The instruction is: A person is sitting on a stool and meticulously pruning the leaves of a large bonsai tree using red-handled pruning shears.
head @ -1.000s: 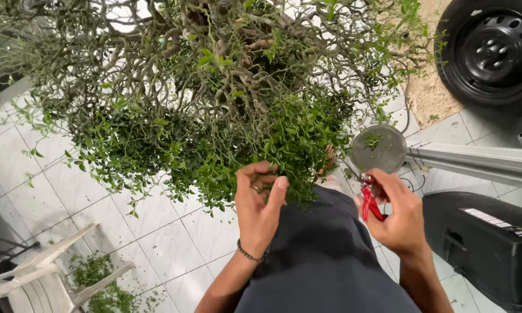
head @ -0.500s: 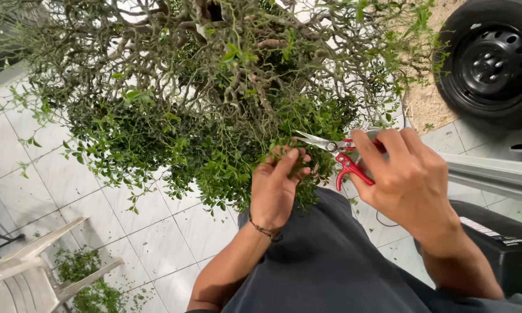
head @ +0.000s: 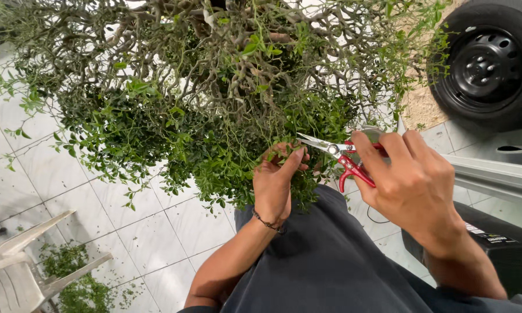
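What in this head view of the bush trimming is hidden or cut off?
- Left hand: fingertips buried in the foliage, so what they pinch cannot be told.
- Shears: red handles mostly covered by the right hand.
- Bush base: hidden by branches.
- Tyre: cut off by the right edge.
- White chair: cut off at the bottom left.

We have one head-worn view, looking steeply down, close over a dense green twisted-branch shrub (head: 214, 104) onto white tiled floor (head: 157, 232).
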